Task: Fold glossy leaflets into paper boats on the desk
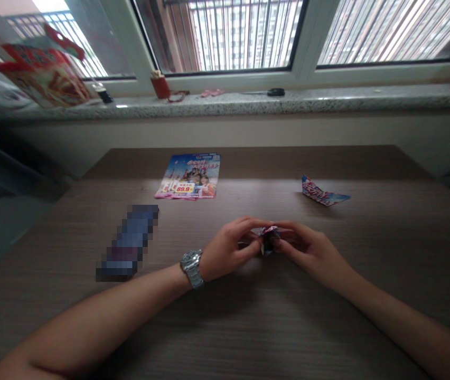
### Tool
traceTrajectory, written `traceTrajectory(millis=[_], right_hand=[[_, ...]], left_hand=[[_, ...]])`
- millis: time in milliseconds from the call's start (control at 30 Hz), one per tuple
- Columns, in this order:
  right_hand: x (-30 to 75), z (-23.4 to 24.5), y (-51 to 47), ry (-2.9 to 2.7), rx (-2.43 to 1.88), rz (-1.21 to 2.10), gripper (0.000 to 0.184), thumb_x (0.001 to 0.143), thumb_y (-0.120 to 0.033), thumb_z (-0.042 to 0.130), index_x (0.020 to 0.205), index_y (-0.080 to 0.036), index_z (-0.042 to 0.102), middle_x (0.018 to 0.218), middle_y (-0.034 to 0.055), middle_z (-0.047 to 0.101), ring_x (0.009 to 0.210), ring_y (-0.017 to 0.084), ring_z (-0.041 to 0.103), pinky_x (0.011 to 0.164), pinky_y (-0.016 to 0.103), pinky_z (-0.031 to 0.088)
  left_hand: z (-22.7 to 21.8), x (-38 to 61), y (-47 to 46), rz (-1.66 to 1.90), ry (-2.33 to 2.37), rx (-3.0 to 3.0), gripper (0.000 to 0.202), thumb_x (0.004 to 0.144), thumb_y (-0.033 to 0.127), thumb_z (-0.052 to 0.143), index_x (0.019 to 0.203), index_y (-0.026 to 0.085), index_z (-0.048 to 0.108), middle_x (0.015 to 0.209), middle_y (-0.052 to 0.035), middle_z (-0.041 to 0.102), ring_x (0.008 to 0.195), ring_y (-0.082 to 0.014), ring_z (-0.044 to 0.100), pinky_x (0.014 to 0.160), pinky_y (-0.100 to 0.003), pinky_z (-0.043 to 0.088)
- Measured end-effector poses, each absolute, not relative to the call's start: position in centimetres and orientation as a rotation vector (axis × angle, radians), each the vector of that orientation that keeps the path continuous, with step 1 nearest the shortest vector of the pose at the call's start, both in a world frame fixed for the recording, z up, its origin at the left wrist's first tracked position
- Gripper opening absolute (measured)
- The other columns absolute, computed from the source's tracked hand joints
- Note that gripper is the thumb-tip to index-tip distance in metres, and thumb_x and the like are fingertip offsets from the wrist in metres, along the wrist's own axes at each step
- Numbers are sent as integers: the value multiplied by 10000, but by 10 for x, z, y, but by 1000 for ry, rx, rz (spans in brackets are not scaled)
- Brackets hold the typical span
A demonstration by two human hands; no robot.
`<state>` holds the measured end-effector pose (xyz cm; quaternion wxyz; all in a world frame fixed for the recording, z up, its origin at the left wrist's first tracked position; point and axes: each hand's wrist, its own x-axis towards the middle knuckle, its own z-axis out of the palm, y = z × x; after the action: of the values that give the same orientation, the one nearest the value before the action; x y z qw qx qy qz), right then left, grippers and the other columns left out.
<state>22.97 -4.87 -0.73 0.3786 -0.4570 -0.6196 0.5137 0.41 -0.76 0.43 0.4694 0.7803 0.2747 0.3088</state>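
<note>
Between my two hands is a small piece of folded printed paper (269,240), pinkish and blue, with a dark hollow facing me. My left hand (235,244), with a metal watch (193,268) on its wrist, pinches the paper's left side between thumb and fingers. On the opposite side, my right hand (308,248) grips it the same way. The fingers cover much of the paper, so its full shape is hidden. Farther off to the right, a folded paper boat (323,194) in blue and red print rests on the table.
A stack of colourful flyers (189,177) lies at the back left of the wooden table (225,327). Nearer me is a pixelated phone-shaped object (130,243). On the granite windowsill (233,105) are a red lighter-like item (160,85), a dark-handled tool (275,92) and a red food bag (50,71).
</note>
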Motion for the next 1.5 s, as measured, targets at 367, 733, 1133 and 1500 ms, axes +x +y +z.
traceTrajectory(millis=[367, 733, 1133, 1500], right_hand=[[228, -1, -47, -1389, -1087, 1466, 350, 899, -439, 681, 1185, -252, 609, 1179, 74, 744, 1051, 233, 722, 901, 391, 614], [232, -3, -46, -1377, -1160, 1375, 254, 847, -414, 733, 1038, -258, 675, 1034, 34, 773, 925, 206, 750, 856, 344, 619], [226, -2, -52, -1551, -1241, 1300, 290, 885, -472, 664, 1055, -238, 669, 891, 38, 752, 810, 199, 718, 703, 307, 586], [220, -8, -49, -1399, -1184, 1388, 396, 774, -406, 796, 1062, -242, 580, 1012, 58, 753, 906, 217, 739, 835, 367, 608]], left_hand=[[6, 3, -5, 809, 662, 1929, 411, 912, 88, 537, 1287, 230, 628, 1310, -89, 605, 1198, -197, 603, 1007, -321, 524], [4, 3, -5, 763, 690, 1878, 399, 895, 74, 534, 1263, 185, 643, 1175, -79, 680, 1031, -168, 665, 935, -293, 543], [3, 4, -6, 703, 740, 1716, 301, 927, 346, 677, 1158, 154, 655, 1129, -102, 682, 919, -161, 695, 825, -272, 586], [3, 6, -7, 790, 687, 1799, 211, 926, 246, 669, 1122, 166, 660, 1117, -84, 635, 914, -140, 670, 846, -266, 591]])
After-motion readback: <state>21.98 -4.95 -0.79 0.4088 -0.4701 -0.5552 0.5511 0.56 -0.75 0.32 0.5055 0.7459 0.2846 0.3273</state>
